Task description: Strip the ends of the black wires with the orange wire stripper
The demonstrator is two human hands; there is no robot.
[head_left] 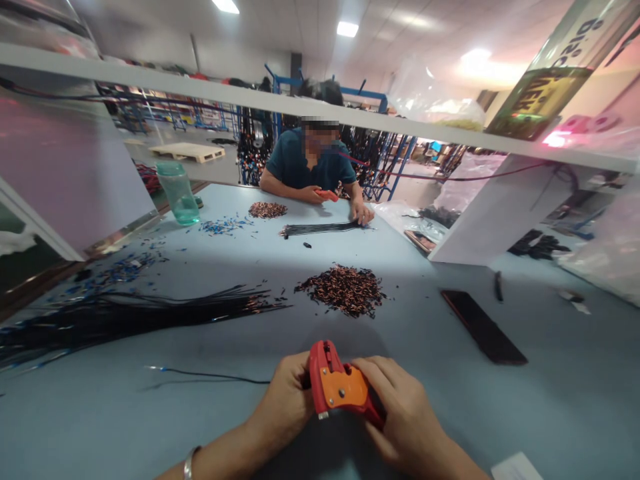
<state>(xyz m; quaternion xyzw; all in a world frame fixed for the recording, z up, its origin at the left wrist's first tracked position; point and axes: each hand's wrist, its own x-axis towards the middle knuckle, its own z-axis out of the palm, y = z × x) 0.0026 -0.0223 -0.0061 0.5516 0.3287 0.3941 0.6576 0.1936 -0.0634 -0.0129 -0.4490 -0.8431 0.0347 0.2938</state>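
Observation:
My right hand (405,410) is closed around the handles of a red and orange wire stripper (345,385), held up near the table's front edge. At the tool's jaw side, my left hand (286,400) pinches a thin black wire (215,376). That wire runs out to the left and ends in a blue and silver tip; its other end is hidden behind the fingers and the tool. Beyond the tool lies a pile of short black and copper wire offcuts (347,290). To the left stretches a long bundle of black wires (150,317) with stripped copper ends.
Across the table a co-worker (310,163) holds a red tool beside more black wires (320,229). Blue scraps (125,267) and a green bottle (179,193) are on the left. A dark phone (483,327) lies right. A white shelf (240,97) crosses overhead.

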